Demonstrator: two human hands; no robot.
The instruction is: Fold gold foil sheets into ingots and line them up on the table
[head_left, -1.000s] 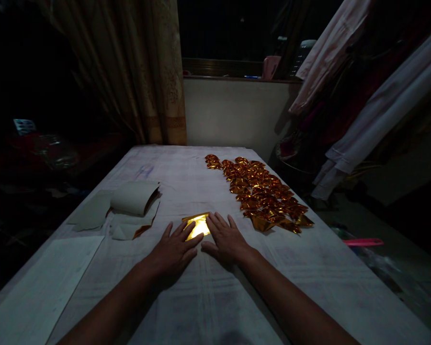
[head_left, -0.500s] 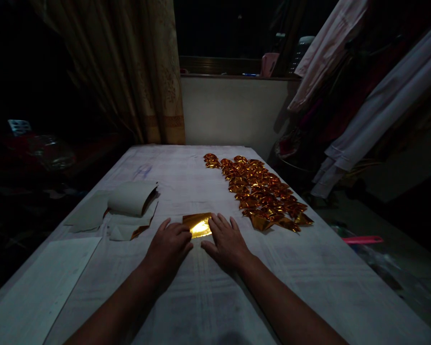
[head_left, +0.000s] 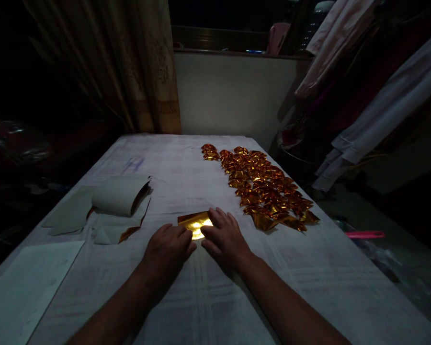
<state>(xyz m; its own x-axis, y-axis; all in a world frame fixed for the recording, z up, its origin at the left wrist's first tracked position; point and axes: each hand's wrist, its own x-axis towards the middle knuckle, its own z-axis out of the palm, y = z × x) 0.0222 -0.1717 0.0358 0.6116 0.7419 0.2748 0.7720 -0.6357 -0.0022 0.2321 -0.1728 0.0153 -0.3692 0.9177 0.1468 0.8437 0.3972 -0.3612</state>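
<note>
A sheet of shiny gold foil paper (head_left: 197, 223) lies on the cloth-covered table between my two hands. My left hand (head_left: 169, 247) has its fingers curled together at the paper's left edge, its thumb close to the near corner. At the right edge, my right hand (head_left: 225, 238) bends its fingers over the paper, with the thumb tucked in at the near side. The fingertips are partly hidden. To the right of my right hand sit several folded gold foil pieces (head_left: 260, 184), set close together in rows.
Left of my hands lie curled pale-backed sheets (head_left: 120, 195) with gold undersides. A flat white sheet (head_left: 32, 282) covers the near left of the table (head_left: 215, 306). Clothes (head_left: 391, 103) hang beyond the right edge, and a curtain (head_left: 143, 72) hangs behind.
My right hand's fingers have bent from flatter to more curled at the paper's right edge. My left fingers look more tightly curled. The view has shifted slightly.
</note>
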